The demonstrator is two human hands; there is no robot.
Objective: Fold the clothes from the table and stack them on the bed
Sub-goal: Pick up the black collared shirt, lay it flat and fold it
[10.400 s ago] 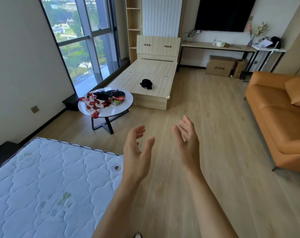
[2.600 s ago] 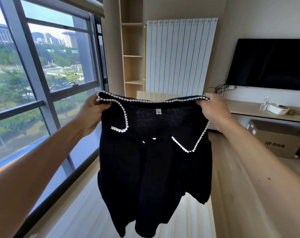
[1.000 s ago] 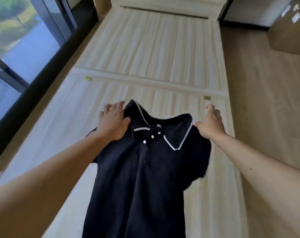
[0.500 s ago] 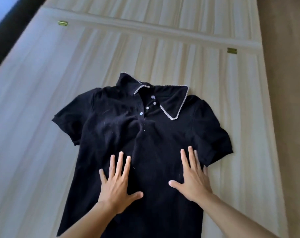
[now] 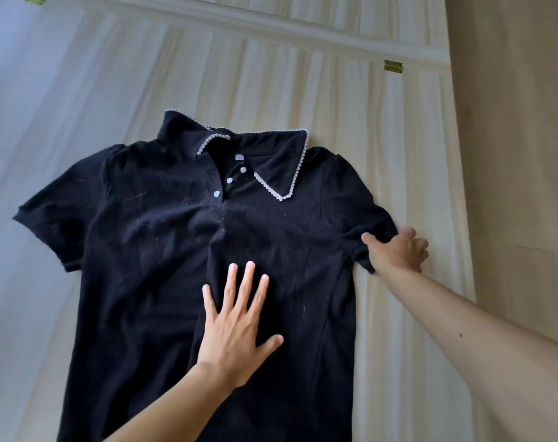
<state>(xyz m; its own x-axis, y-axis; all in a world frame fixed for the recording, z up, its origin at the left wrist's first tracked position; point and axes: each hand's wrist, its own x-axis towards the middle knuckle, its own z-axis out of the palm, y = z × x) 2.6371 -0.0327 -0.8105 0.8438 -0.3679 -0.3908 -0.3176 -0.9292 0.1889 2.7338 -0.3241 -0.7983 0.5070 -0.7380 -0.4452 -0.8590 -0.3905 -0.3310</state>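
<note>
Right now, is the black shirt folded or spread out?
Spread, not folded. The black shirt lies flat on the bed, both sleeves out; the right hand grips one sleeve.

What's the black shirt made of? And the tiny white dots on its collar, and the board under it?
The black shirt looks like soft, matte ribbed knit: fine lines run down it. The collar dots look like small pearly beads, maybe plastic. The board shows pale wood grain, smooth; real wood or laminate, I cannot tell.
</note>
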